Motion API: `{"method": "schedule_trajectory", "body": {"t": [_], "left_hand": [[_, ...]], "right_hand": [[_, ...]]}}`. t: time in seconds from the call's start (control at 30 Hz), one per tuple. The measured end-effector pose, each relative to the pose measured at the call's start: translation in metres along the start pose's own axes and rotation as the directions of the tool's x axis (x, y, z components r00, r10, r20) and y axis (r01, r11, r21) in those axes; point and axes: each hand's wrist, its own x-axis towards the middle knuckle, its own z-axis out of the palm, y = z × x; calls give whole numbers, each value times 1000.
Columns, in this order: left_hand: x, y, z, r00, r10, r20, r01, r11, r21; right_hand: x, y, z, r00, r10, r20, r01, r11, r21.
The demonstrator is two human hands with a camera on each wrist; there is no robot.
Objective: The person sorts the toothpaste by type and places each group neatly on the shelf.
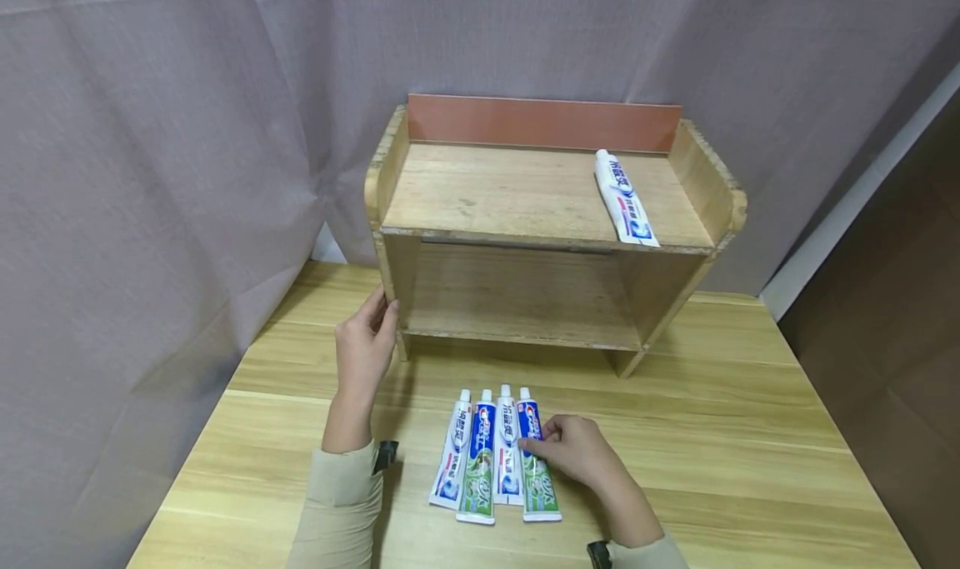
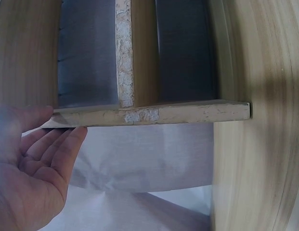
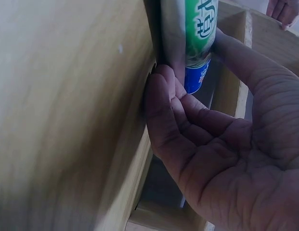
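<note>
My left hand (image 1: 363,351) holds the left side panel of a small two-tier wooden shelf (image 1: 495,194). In the left wrist view, the thumb lies on one face of that panel (image 2: 183,114) and the fingers on the other. My right hand (image 1: 583,451) pinches the rightmost toothpaste tube (image 1: 538,477), blue and green, which lies on the table. Its thumb crosses the top of the tube, and in the right wrist view the fingertips (image 3: 161,89) are at its side. Beside it lie a white tube (image 1: 508,461), a blue-green tube (image 1: 480,469) and another white tube (image 1: 452,461).
One white toothpaste tube (image 1: 624,198) lies slanted on the upper shelf, its flat end at the front edge. A reddish back strip (image 1: 543,123) stands behind it. Grey cloth (image 1: 187,136) hangs behind the table (image 1: 750,436), and a brown surface (image 1: 885,319) rises at the right.
</note>
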Motion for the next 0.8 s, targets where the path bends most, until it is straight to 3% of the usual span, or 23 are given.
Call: {"method": "schedule_trajectory", "body": {"t": [0.8], "left_hand": [[-1, -1, 1, 1000, -2, 0, 2, 1000, -14]], "right_hand": [[4, 3, 7, 999, 22, -49, -23, 999, -23]]}}
